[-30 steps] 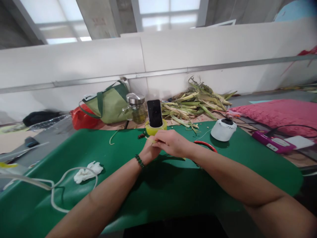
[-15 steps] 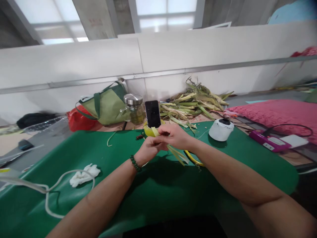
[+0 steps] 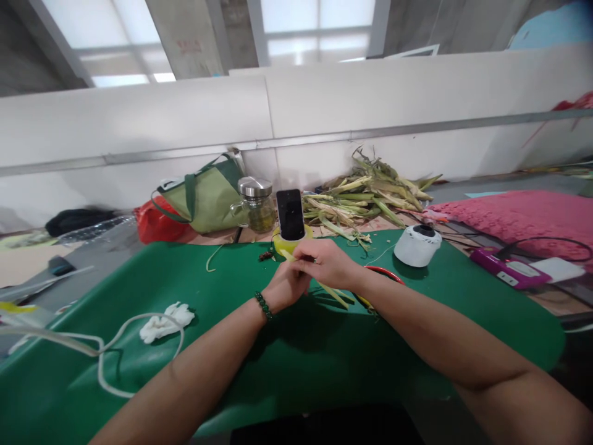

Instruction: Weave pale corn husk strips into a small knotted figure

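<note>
Workroom with high frosted windows (image 3: 315,18) and a long white partition wall (image 3: 324,111) behind a counter (image 3: 208,290) under a green cover. At the back of the counter lies a pile of dry green-yellow leaves (image 3: 365,194), with a pink cloth (image 3: 523,213) to its right and a green bag (image 3: 204,194) to its left. In the middle, a dark phone (image 3: 290,214) stands upright in a yellow tape roll (image 3: 283,245). A lidded glass jar (image 3: 256,204) is just left of it, and a white spool (image 3: 417,245) sits well to the right. A white cord (image 3: 115,334) loops near the left edge.

The person's forearms reach in from the near edge and meet just in front of the phone. The right hand (image 3: 327,264) lies over the left hand (image 3: 288,287), which wears a green bead bracelet (image 3: 263,305). The fingers (image 3: 309,258) of both hands are pinched narrow on one pale leaf strip (image 3: 331,290). Its long axis runs from the fingertips near the tape roll down and rightward, toward the person. Its loose end hangs just above the counter beside a red ring (image 3: 384,272). The right hand is nearer that end.
</note>
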